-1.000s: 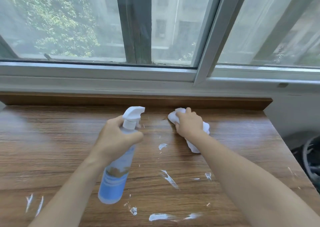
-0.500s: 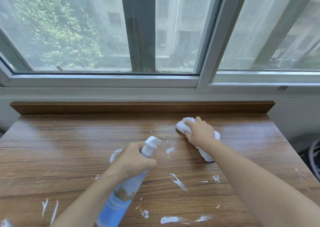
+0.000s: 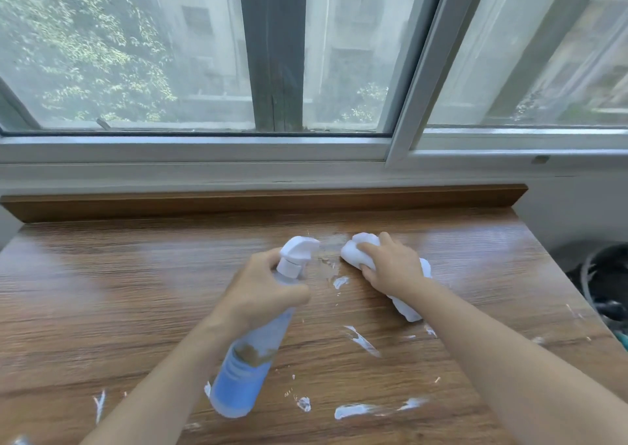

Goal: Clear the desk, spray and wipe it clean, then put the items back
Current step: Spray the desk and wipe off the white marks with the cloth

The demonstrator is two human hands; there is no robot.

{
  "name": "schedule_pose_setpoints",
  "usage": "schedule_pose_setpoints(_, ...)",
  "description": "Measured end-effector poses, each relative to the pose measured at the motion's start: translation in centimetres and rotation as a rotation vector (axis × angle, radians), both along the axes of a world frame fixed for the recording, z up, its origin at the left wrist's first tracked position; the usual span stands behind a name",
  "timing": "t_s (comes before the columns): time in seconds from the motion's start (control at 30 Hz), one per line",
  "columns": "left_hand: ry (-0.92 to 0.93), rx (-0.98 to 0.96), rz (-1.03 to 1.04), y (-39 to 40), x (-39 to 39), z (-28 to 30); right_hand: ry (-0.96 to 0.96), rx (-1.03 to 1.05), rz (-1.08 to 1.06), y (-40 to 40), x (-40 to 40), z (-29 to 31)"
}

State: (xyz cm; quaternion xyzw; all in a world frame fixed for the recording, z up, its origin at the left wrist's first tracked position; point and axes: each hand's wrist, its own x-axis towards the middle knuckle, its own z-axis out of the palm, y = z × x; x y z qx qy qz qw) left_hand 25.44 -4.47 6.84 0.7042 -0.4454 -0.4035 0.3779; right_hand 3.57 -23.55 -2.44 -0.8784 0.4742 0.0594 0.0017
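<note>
Desk point(image 3: 102, 308) stands bare of its usual items, so the clearing stage reads as finished; none of the removed things is in view, and putting them back is wholly outstanding. Spraying and wiping are in hand together and, in my judgement, roughly midway.

Left hand point(image 3: 261, 288) is wrapped round the neck of the spray bottle point(image 3: 251, 353), fingers curled about it just below the white trigger head, which points toward 1 o'clock. The bottle is tilted, its base toward 7 o'clock, and appears held clear of the wood, though the gap cannot be confirmed. Contents: the clear body shows blue through its lower part behind a label; the exact level cannot be read.

Right hand point(image 3: 390, 268) presses a bunched white cloth point(image 3: 404, 295) onto the desk at about 1 o'clock from centre, fingers bent over its top and gripping it; the cloth trails back under the wrist. A wet patch lies between the nozzle and the cloth.

White smears point(image 3: 360, 410) remain unwiped: a long streak at 5 o'clock near the front edge, a diagonal one just below the cloth, small flecks beside the bottle base, and thin marks at 7 o'clock. The left half shows no marks, only glare.

A dark, round object sits off the desk at 3 o'clock; what it is cannot be told.
</note>
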Motion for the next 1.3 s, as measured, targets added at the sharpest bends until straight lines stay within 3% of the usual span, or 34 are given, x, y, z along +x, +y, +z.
schedule_pose_setpoints(0.13, 0.053, -0.277, 0.232, 0.5, 4.4, 1.2, -0.012, 0.020, 0.111, 3.5, -0.6, 0.0)
schedule_pose_setpoints(0.27, -0.088, -0.495, 0.492, -0.1, 9.3, 0.9, -0.028, 0.082, 0.304, 4.8, 0.2, 0.0)
schedule_pose_setpoints(0.37, -0.238, -0.542, 0.597, -0.6, 12.0, -0.7, -0.018, 0.038, 0.170, 1.6, 2.4, 0.1)
schedule_pose_setpoints(0.47, -0.300, -0.582, 0.621, -1.0, 13.5, -2.3, -0.011, 0.003, -0.019, -2.0, 5.3, 0.5)
schedule_pose_setpoints(0.53, -0.298, -0.619, 0.634, -1.1, 14.0, -2.8, 0.005, 0.011, -0.024, -2.5, 6.3, 0.6)
schedule_pose_setpoints(0.8, -0.344, -0.723, 0.607, -1.5, 14.7, -4.0, -0.067, 0.114, 0.353, 3.5, 0.9, -0.1)
schedule_pose_setpoints(1.07, -0.357, -0.769, 0.625, -1.2, 14.4, -4.4, -0.031, 0.013, -0.075, -0.9, 7.2, 0.3)
schedule_pose_setpoints(1.3, -0.328, -0.749, 0.618, -1.5, 14.7, -4.7, -0.072, 0.136, 0.292, 5.4, 1.8, 0.5)
